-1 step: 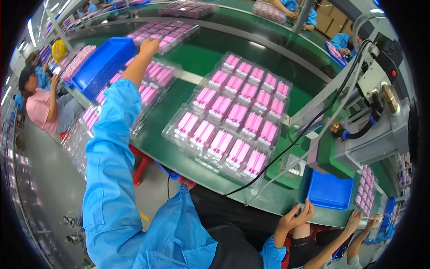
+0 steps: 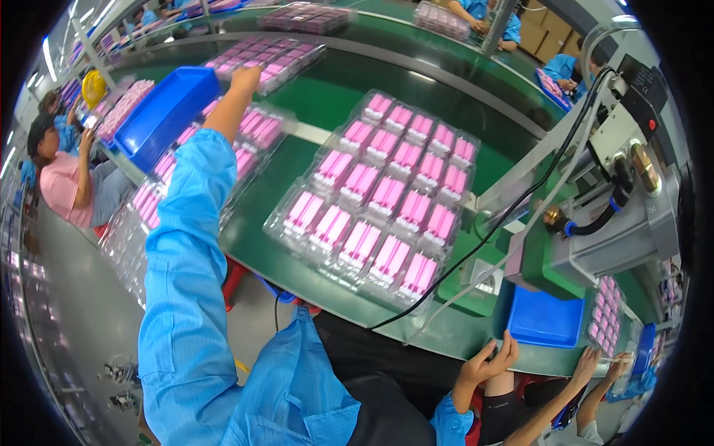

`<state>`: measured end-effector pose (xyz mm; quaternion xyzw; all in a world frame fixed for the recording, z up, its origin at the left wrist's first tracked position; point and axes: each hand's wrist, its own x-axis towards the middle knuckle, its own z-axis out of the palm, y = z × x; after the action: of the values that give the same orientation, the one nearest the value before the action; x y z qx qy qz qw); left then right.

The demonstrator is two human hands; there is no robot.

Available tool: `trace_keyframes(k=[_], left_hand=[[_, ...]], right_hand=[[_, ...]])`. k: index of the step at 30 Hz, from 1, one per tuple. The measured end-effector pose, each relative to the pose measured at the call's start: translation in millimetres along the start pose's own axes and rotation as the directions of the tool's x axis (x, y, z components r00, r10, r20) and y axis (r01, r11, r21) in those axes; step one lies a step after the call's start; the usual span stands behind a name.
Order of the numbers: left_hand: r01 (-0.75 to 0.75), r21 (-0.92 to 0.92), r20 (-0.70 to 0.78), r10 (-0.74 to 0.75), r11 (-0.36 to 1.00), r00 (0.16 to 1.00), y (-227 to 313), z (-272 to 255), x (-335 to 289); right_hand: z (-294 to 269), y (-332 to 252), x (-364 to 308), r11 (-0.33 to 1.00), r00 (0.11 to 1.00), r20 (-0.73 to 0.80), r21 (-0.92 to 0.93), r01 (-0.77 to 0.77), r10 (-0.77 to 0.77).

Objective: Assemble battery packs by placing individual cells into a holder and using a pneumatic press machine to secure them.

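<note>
My left arm reaches across to the far left. My left hand is curled beside the right end of a blue bin, over clear plastic trays of pink blocks. What its fingers grip, if anything, is hidden. A clear plastic tray with rows of pink blocks lies on the green bench in front of me. At the bench's near edge, my right hand is half curled with thumb and fingers apart. It is close to a shallow blue tray, and I see nothing held in it.
A machine with cables and a green base stands at the right; a black cable crosses the bench. More trays of pink blocks lie at the back left. Another person's hand is at the right; a seated person is at the left.
The whole view has shifted slightly, so the bench and trays sit a little farther left. My hands stay in nearly the same places.
</note>
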<state>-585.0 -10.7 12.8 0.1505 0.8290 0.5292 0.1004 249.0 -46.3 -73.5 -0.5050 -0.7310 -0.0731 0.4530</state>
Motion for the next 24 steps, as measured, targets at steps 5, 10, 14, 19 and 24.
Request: trace_keyframes(k=[5, 10, 14, 19, 24], left_hand=[[0.206, -0.208, 0.015, -0.207, 0.956, 0.978, -13, 68, 50], [0.412, -0.385, 0.015, -0.440, 0.826, 0.898, -18, 88, 48], [0.469, -0.715, 0.180, -0.512, 0.518, 0.840, -15, 88, 46], [0.559, -0.654, 0.317, -0.487, 0.509, 0.814, -6, 127, 36], [0.482, -0.787, 0.447, -0.183, 0.386, 0.876, 17, 144, 3]], right_hand=[[-8, 0, -3, 0.998, 0.999, 0.054, -0.056, -0.001, 0.005], [-9, -2, -5, 0.998, 0.998, 0.055, -0.058, 0.015, -0.012], [-10, -2, -6, 0.999, 0.995, 0.095, -0.022, -0.033, 0.034], [-8, 0, -4, 0.999, 0.996, 0.087, -0.038, 0.007, -0.003], [-13, -2, -5, 0.998, 0.995, 0.101, -0.067, -0.010, 0.016]])
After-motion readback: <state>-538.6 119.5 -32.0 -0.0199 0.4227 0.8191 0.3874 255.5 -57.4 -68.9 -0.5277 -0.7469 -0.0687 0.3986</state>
